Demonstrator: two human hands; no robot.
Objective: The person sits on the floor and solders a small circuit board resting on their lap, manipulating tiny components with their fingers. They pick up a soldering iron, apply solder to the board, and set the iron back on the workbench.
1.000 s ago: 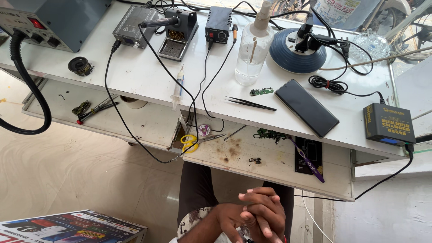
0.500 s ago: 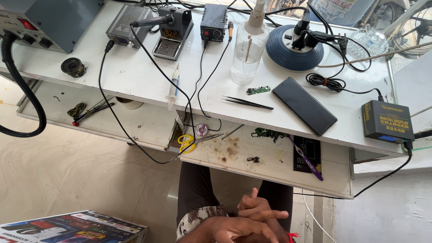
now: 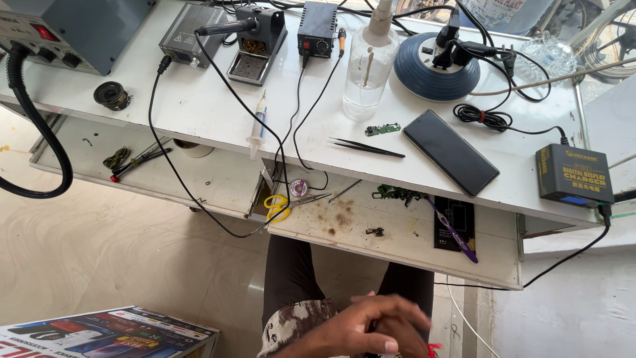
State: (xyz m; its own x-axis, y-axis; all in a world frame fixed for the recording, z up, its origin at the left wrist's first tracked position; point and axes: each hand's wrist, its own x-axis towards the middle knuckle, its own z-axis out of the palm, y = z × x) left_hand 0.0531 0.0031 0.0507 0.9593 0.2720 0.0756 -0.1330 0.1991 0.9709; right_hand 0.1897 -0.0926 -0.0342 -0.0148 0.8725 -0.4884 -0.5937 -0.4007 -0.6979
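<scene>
- The left hand (image 3: 358, 325) lies low in the view, over the person's lap, fingers stretched out flat and loosely together, thumb along the lower edge; it is open and grips nothing that shows.
- The right hand (image 3: 404, 335) sits just behind and partly under the left one, touching it; only curled fingers show, blurred, so whether it is closed on anything cannot be told.
- A small red scrap (image 3: 434, 347) pokes out beside the right hand at the frame's bottom edge; what it is cannot be made out.
- Both hands hang well apart from the white workbench (image 3: 199, 106), below its open drawer (image 3: 397, 252).
- On the bench top: one black smartphone (image 3: 450, 152) lying face up, one pair of black tweezers (image 3: 366, 147) just left of it, one small green circuit board (image 3: 382, 129) above the tweezers, one clear bottle (image 3: 370, 73), one syringe (image 3: 258, 126), one soldering iron stand (image 3: 255, 43), one blue round base (image 3: 437, 66), and one black charger box (image 3: 575, 175) at the right end.
- In the drawer: one pair of yellow-handled scissors (image 3: 277, 207), one purple-handled tool (image 3: 454, 230) lying across a dark flat panel, and one small solder wick reel (image 3: 299, 187).
- One printed cardboard box (image 3: 109, 331) rests on the floor at lower left.
</scene>
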